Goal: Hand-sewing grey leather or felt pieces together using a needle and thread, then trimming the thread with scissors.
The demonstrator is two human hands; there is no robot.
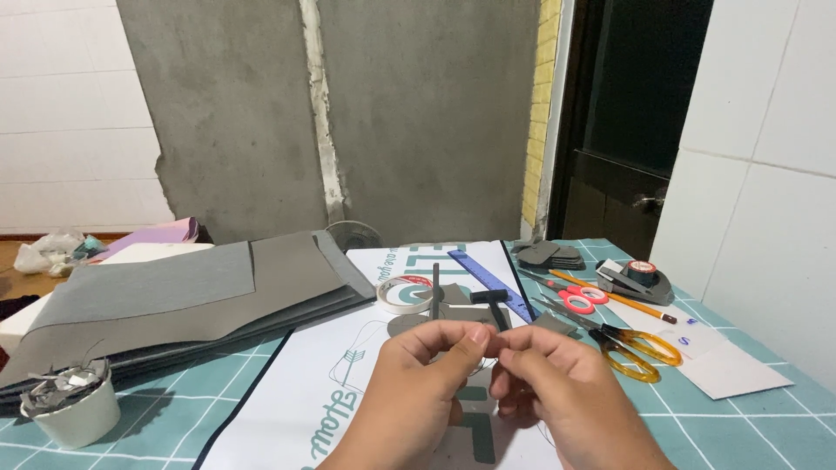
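Note:
My left hand and my right hand meet fingertip to fingertip low in the middle of the head view, above a white printed sheet. Between the pinched fingers sits something very small and thin that I cannot make out. Just beyond the fingertips lie grey cut shapes, an upright grey strip and a small dark T-shaped piece. A roll of white tape sits behind them.
A blue ruler, yellow-handled scissors, red-handled scissors, a pencil, a tape dispenser and white paper lie to the right. Grey sheets are stacked left, beside a white cup of scraps. Grey cutouts are piled at the back.

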